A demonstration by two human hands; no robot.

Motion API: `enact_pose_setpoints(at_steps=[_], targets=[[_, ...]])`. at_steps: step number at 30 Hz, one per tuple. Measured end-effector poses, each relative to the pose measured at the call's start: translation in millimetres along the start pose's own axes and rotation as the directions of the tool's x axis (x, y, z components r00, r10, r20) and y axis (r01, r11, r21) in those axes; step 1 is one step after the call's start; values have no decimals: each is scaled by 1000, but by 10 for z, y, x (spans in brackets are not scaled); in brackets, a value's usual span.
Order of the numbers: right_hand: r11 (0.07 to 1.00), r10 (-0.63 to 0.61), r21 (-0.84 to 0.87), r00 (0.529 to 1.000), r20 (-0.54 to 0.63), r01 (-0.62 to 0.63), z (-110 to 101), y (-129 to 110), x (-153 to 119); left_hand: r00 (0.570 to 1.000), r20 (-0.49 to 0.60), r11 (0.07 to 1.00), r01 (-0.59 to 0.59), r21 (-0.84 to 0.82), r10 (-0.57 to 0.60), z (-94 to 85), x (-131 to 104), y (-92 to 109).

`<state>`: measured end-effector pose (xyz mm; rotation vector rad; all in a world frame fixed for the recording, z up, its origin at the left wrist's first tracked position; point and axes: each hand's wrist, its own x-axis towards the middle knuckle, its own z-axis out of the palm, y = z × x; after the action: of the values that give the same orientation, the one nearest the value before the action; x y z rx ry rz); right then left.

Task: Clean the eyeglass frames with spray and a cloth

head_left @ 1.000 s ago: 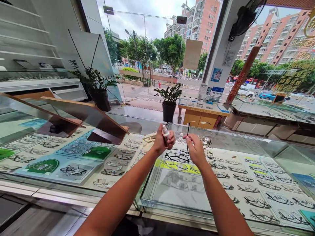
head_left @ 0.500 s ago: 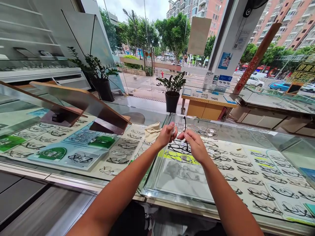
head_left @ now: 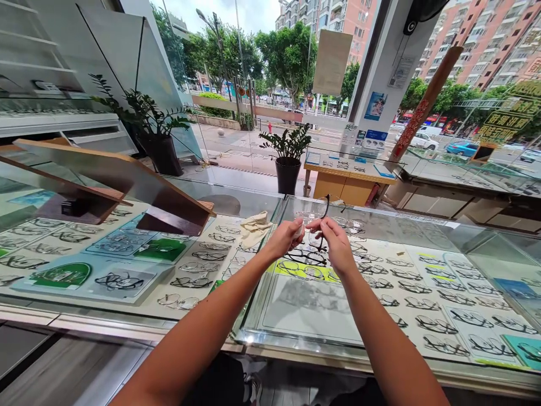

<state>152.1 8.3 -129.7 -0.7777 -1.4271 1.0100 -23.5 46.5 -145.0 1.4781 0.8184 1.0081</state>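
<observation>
Above the glass display counter (head_left: 310, 324), my right hand (head_left: 339, 248) pinches a pair of dark-framed eyeglasses (head_left: 327, 207). One dark part of the frame rises above the fingers, and another part hangs below them. My left hand (head_left: 286, 239) is closed just to the left, round a small white object (head_left: 300, 230) that the fingers mostly cover; its kind cannot be made out. The fingertips of both hands are close together at the glasses. A crumpled cream cloth (head_left: 255, 228) lies on the counter top beyond my left wrist.
Rows of spectacle frames (head_left: 435, 324) fill the counter case below. Two brown-edged mirrors or stands (head_left: 118, 177) lean on the counter at left. Potted plants (head_left: 287, 175) stand behind it, before the shop window. A wooden display table (head_left: 349, 183) is further back.
My right hand has turned the glasses slightly, and their upper end now leans further right. My left hand has changed its hold, hiding more of the white object. The view has shifted a little right.
</observation>
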Motion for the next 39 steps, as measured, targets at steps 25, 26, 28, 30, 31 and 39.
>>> enact_pose_setpoints(at_steps=[25,26,28,30,31,39], targets=[[985,-82,-165,982,-171,54,-19,97,-7,488,-864,884,343,318,122,-1375,316,-349],[984,-85,-167,982,-171,57,-21,107,-7,474,-872,876,362,318,121,-1410,306,-381],[983,-86,-175,982,-166,56,-24,127,-5,464,-877,860,390,330,125,-1458,270,-434],[981,-85,-187,984,-159,54,-25,146,-1,468,-875,844,415,341,123,-1491,227,-473],[980,-86,-192,984,-156,55,-26,155,1,470,-875,836,428,344,120,-1504,207,-489],[976,-87,-213,985,-148,55,-29,181,3,468,-878,795,492,354,101,-1521,166,-539]])
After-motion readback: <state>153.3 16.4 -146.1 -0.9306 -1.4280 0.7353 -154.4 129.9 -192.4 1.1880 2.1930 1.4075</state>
